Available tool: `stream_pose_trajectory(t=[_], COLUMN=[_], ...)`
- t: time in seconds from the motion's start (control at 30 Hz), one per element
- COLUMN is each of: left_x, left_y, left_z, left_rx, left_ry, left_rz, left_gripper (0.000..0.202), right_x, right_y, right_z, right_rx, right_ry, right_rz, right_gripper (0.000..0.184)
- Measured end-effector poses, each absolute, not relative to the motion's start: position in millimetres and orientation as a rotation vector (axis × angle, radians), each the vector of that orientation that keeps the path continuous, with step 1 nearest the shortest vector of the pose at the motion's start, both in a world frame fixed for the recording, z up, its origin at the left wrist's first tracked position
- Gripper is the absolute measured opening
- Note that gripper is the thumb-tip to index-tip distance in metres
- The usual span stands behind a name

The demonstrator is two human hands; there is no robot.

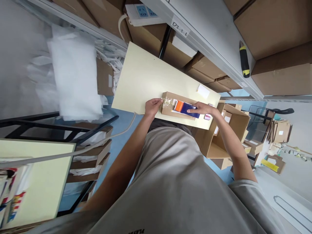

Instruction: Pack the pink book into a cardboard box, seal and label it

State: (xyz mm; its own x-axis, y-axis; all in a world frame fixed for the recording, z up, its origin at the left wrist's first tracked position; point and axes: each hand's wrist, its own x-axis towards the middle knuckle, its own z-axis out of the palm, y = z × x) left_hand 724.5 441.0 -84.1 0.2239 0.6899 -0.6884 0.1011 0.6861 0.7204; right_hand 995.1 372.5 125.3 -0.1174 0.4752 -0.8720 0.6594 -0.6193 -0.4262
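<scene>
Head view, cardboard box crosswise, left hand, right hand at ends

Bare tabletop beyond left hand; open carton crowding right hand; small box wedged between both; shelf rail farther ahead.

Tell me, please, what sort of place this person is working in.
Most likely a warehouse packing station: shelving stacked with cardboard boxes, a handwritten location label on the shelf edge, and a table where the left hand grips a small carton.
</scene>
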Motion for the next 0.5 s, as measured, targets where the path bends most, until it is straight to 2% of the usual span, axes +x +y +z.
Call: stream_pose_trajectory(t=[0.2,0.33,0.5], left_x=[720,718,725], left_y=[436,432,424], left_z=[-86,-72,-55], left_rx=[0.915,1.132,1.257], left_ry=[1.44,1.376,1.371], left_rz=[0.445,0.55,0.554], left_gripper=[0.071,0.038,0.03], right_x=[1000,1007,1010], right_y=[372,371,374], right_z=[117,108,99], right_rx=[1.956,1.913,1.862], right_ry=[1.285,1.337,1.43], right_rz=[-1.833,-1.849,-1.866], right_gripper=[0.084,0.082,0.078])
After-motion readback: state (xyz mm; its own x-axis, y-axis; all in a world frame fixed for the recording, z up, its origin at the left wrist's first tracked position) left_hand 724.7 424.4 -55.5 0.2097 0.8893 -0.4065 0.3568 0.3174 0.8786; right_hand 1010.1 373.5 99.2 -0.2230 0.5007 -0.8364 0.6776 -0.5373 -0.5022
